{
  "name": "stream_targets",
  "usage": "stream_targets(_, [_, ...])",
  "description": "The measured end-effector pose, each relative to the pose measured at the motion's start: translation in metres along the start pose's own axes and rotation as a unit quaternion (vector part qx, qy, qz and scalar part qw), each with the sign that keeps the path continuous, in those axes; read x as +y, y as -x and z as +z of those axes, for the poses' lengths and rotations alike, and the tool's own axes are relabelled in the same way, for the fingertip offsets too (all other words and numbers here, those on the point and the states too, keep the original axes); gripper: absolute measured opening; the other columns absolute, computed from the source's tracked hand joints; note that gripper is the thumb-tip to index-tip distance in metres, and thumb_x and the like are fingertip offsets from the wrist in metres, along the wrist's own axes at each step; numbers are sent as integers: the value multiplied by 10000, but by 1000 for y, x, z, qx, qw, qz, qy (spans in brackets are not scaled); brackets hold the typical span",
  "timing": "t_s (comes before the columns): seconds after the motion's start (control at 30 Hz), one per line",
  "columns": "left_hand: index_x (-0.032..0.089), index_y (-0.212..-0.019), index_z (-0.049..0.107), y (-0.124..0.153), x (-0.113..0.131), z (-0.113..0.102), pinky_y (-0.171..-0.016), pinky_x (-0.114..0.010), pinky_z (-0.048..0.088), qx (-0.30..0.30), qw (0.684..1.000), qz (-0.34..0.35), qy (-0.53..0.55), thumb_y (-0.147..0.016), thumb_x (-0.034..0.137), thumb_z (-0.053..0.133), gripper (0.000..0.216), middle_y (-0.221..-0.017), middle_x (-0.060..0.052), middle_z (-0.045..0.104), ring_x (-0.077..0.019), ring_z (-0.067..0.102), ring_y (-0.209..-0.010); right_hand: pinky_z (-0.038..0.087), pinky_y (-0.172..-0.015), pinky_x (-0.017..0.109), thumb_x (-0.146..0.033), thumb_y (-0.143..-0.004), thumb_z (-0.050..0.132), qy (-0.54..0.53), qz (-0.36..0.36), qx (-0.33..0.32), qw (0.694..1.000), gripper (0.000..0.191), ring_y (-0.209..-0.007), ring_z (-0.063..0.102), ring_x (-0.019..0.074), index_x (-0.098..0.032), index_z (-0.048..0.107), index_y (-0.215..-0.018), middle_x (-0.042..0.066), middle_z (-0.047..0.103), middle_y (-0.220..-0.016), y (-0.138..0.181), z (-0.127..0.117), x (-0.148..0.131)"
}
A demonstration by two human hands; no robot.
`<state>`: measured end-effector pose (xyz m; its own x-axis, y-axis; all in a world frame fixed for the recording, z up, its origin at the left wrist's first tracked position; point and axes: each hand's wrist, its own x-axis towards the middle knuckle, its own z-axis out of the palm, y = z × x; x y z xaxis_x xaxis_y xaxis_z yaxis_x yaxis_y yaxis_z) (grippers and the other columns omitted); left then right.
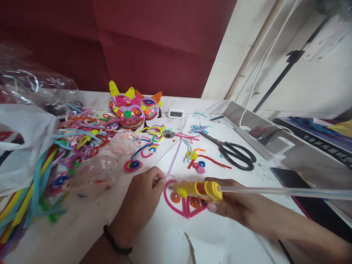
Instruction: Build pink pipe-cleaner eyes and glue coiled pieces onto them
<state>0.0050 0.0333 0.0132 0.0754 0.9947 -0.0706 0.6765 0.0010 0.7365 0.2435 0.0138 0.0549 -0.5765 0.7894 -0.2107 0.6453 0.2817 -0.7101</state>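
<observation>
My right hand (232,203) is wrapped round a yellow hot glue gun (202,190), its nozzle pointing left. A long clear glue stick (286,191) sticks out behind it. Under the gun lies a pink pipe-cleaner outline (174,211) with orange coils (175,197) inside, each with a pale bead at its centre; the gun hides part of it. Fingers of my left hand (141,200) are pinched at the near end of a lilac pipe cleaner (176,157), just beside the outline's upper left edge. The exact grip is partly hidden.
Black-handled scissors (238,156) lie at the right, beyond a dark phone (286,179). Loose pipe cleaners (82,135) and plastic bags (22,143) crowd the left. Finished colourful animal heads (128,113) and a small digital clock (176,113) stand at the back.
</observation>
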Motion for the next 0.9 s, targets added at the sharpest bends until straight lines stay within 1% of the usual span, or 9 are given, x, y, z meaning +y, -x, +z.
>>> stream_targets(0.13, [216,-716,553,0,0,0,-536,-229,338,0,1000,-8,-6,-766,226,469,98,-544,62,524,-115,488,-484,394,-990,407,-510,-909,478,0,5,0,1000,445,-1137,504,275,-251,572,-1259,72,548,-1289,1,0,0])
stream_targets(0.23, [215,-717,561,0,1,0,-536,-229,347,1,1000,-11,0,-767,242,470,107,-558,55,539,-122,510,-499,390,-989,412,-531,-908,463,-6,13,2,1000,447,-1132,500,276,-232,598,-1212,78,566,-1247,0,0,0])
stream_targets(0.53, [215,-714,552,-1,2,-1,-533,-230,355,1,1000,-2,0,-769,258,465,112,-554,51,543,-127,519,-498,443,-909,350,-444,-928,477,-27,-27,-8,999,382,-1024,558,234,-223,573,-1224,77,589,-1172,-3,0,-7])
stream_targets(0.73, [216,-712,552,-1,2,-1,-523,-231,344,3,1000,2,-2,-769,247,468,107,-526,58,519,-128,503,-487,440,-908,344,-435,-931,472,-20,-26,-6,999,363,-1035,553,234,-230,576,-1212,71,587,-1179,-4,0,-10])
stream_targets(0.9, [216,-714,551,0,0,0,-528,-226,348,6,1000,3,1,-771,249,465,108,-548,57,533,-122,508,-492,424,-932,354,-456,-930,467,-11,-19,-8,1000,380,-1073,533,241,-233,573,-1218,75,564,-1228,-3,1,-7])
